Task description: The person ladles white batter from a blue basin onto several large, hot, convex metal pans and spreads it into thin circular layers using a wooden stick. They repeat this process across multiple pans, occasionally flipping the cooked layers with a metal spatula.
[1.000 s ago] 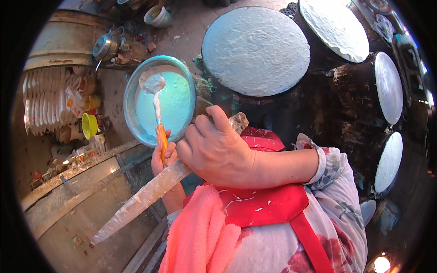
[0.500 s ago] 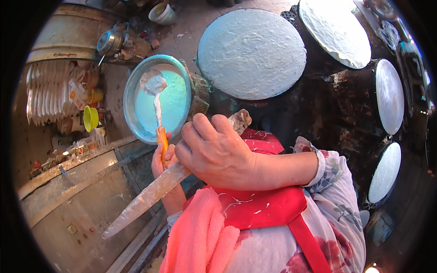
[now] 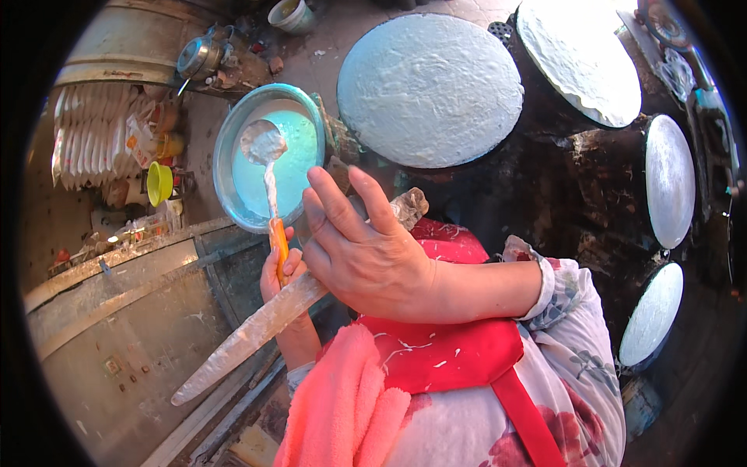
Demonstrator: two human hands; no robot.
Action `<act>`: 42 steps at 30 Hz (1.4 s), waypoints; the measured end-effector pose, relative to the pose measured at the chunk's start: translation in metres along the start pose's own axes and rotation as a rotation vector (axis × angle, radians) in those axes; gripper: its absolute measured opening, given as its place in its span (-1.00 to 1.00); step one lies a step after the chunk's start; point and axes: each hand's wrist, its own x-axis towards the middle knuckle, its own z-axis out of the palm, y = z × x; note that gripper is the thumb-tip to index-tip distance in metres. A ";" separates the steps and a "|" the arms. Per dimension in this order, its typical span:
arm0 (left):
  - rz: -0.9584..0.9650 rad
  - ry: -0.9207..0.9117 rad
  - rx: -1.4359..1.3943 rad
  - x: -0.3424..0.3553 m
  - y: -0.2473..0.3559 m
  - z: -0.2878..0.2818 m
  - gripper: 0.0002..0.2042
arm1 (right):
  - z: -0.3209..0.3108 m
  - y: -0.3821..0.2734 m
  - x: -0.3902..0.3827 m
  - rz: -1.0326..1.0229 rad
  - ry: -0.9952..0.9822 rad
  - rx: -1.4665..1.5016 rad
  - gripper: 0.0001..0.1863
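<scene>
My left hand (image 3: 281,282) is wrapped round the orange handle of a ladle (image 3: 272,187), whose batter-coated bowl is over the pale batter in a blue basin (image 3: 220,167). Above and to the right of it, my right hand (image 3: 362,249) has two fingers raised and apart. Beneath that palm runs a long flat tapered spreader (image 3: 249,335), its surface smeared with batter. The spreader's blunt end sticks out past the knuckles, and its point slants to the lower left. My right thumb and the exact grip are hidden.
Round griddles with a white layer, a large one (image 3: 432,89) ahead and another (image 3: 580,58) at the far right, stand beyond my hands. Two more griddles (image 3: 670,183) line the right. A metal counter (image 3: 148,335) is on the left, with a yellow-green cup (image 3: 159,184) behind it.
Two fingers of my right hand have lifted and straightened from their curl over the spreader. Ladle and spreader have hardly moved; the surroundings have shifted slightly in view.
</scene>
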 end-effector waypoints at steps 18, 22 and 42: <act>-0.040 -0.096 -0.190 -0.020 -0.012 -0.005 -0.64 | 0.004 -0.005 -0.008 -0.051 -0.099 0.025 -0.82; -0.040 -0.129 -0.203 -0.022 -0.010 -0.024 -0.62 | 0.019 -0.005 -0.005 0.029 -0.409 0.126 -0.85; 0.107 0.051 1.783 0.254 0.014 -0.169 -0.67 | 0.117 0.064 -0.175 0.984 -0.730 0.403 -0.78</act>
